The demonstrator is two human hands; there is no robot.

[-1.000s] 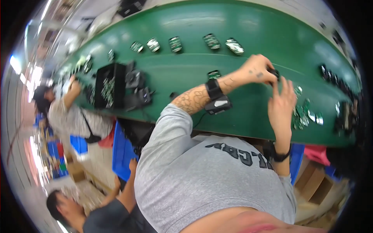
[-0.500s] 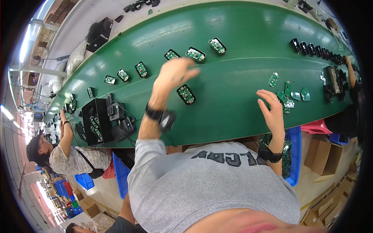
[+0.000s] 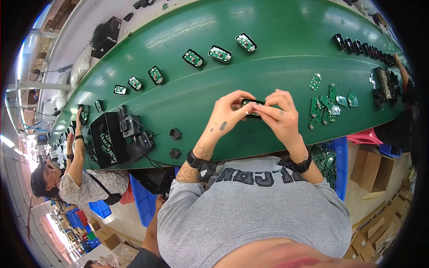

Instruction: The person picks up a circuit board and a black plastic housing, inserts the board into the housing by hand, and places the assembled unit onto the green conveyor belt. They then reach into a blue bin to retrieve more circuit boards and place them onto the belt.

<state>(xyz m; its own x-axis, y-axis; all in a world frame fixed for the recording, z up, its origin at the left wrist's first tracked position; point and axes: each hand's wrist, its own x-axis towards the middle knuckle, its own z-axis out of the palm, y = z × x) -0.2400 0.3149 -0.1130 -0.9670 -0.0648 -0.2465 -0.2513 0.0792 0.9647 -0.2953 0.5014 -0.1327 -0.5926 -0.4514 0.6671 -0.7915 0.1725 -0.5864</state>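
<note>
Both my hands meet over the near middle of the green bench. Between them is a small black plastic case with a green circuit board (image 3: 254, 102) in it, partly hidden by the fingers. My left hand (image 3: 227, 111) grips the left end, its thumb lying over the board. My right hand (image 3: 282, 117) is closed at the right end, thumb and forefinger pinched at the board. Whether it holds any small part there is hidden. To the right of it, several loose green circuit boards (image 3: 331, 100) lie in a loose heap.
Beyond my hands, several black cases with boards (image 3: 193, 58) run along the green bench (image 3: 277, 40). Two small black pieces (image 3: 175, 133) lie left of my forearm, near a black box (image 3: 103, 123) and a radio-like device (image 3: 128, 125). Black cases (image 3: 357, 46) line the far right; a co-worker (image 3: 80, 172) works at left.
My left hand has come back from the row of cases, and my right has moved left to meet it. The case that lay on the near bench is now off that spot.
</note>
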